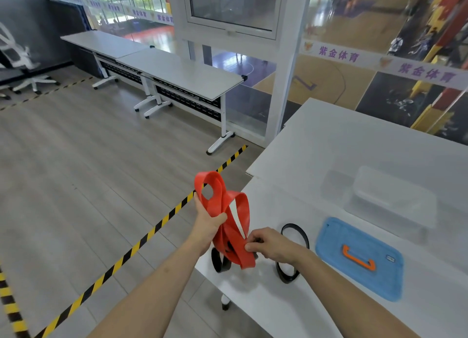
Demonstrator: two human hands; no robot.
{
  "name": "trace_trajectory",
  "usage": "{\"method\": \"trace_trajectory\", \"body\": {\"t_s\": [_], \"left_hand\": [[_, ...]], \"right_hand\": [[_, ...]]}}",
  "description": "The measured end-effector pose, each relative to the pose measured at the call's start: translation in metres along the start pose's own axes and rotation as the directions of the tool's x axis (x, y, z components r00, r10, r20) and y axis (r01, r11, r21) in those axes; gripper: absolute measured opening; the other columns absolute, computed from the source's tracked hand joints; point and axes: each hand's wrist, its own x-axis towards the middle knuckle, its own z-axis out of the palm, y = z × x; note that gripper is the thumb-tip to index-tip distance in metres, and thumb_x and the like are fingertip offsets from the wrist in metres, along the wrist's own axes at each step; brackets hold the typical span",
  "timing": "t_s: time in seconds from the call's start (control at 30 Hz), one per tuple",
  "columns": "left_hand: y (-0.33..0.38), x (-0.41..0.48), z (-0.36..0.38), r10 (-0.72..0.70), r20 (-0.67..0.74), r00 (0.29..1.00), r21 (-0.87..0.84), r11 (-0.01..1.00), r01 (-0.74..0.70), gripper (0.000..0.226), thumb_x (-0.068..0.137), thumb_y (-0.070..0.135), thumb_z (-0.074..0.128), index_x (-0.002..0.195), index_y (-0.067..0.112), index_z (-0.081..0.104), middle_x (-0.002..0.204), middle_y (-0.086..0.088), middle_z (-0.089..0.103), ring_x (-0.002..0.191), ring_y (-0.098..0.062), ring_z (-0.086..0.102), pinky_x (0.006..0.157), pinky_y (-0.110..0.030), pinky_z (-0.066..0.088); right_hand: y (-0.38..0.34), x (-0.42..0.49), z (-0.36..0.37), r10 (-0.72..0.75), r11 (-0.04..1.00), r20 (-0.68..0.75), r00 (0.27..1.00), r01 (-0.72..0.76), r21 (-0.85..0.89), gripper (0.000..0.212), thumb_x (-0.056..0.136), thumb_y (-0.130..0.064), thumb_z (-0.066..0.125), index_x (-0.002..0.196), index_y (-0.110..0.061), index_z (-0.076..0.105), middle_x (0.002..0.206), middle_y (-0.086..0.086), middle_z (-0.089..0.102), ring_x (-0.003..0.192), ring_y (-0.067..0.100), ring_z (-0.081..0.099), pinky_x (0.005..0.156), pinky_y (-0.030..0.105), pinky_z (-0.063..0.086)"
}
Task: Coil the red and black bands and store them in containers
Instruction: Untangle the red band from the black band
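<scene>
A wide red band [222,206] twists in several loops above the left edge of the white table [329,147]. My left hand [209,221] grips its middle. My right hand [272,245] pinches its lower end at the table edge. A black band [296,236] lies on the table under and behind my right hand; part of it hangs over the edge near the red band's lower end. A clear plastic container [395,201] stands further back on the table. A blue lid [359,256] with an orange handle lies flat to the right of my right hand.
Wood-look floor with a yellow-black tape line [152,231] runs to the left of the table. Grey desks [177,71] stand along the glass wall at the back. A white office chair [22,59] is at the far left.
</scene>
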Motion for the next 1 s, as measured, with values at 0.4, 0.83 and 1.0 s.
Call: {"method": "trace_trajectory", "body": {"t_s": [0.4, 0.83, 1.0], "left_hand": [[0.014, 0.006, -0.006, 0.021, 0.101, 0.995, 0.097, 0.995, -0.030, 0.118, 0.079, -0.011, 0.068, 0.153, 0.057, 0.007, 0.127, -0.008, 0.056, 0.108, -0.037, 0.068, 0.084, -0.059, 0.061], [0.017, -0.007, 0.019, 0.101, 0.104, 0.989, 0.229, 0.966, -0.122, 0.129, 0.085, 0.001, 0.076, 0.155, 0.046, -0.023, 0.107, 0.010, 0.059, 0.089, -0.015, 0.071, 0.078, -0.036, 0.063], [0.007, -0.002, 0.011, 0.087, 0.159, 0.983, 0.452, 0.879, -0.151, 0.136, 0.077, -0.001, 0.071, 0.147, 0.057, -0.031, 0.088, -0.011, 0.063, 0.068, -0.028, 0.068, 0.061, -0.046, 0.062]], "right_hand": [[0.016, -0.007, -0.015, 0.071, 0.955, 0.003, 0.997, -0.069, 0.290, 0.028, 0.107, -0.025, 0.052, 0.108, -0.010, 0.075, 0.091, 0.009, 0.069, 0.073, 0.016, 0.064, 0.067, 0.031, 0.058], [-0.001, 0.013, -0.008, 0.014, 0.992, -0.026, 1.000, -0.010, 0.123, 0.022, 0.088, -0.026, 0.076, 0.098, -0.007, 0.075, 0.085, 0.007, 0.073, 0.072, 0.016, 0.068, 0.067, 0.026, 0.057], [0.003, 0.013, -0.007, -0.006, 1.000, -0.151, 0.989, 0.004, -0.010, 0.009, 0.090, -0.031, 0.072, 0.088, -0.023, 0.074, 0.090, -0.004, 0.076, 0.072, 0.004, 0.065, 0.069, 0.022, 0.053]]}}
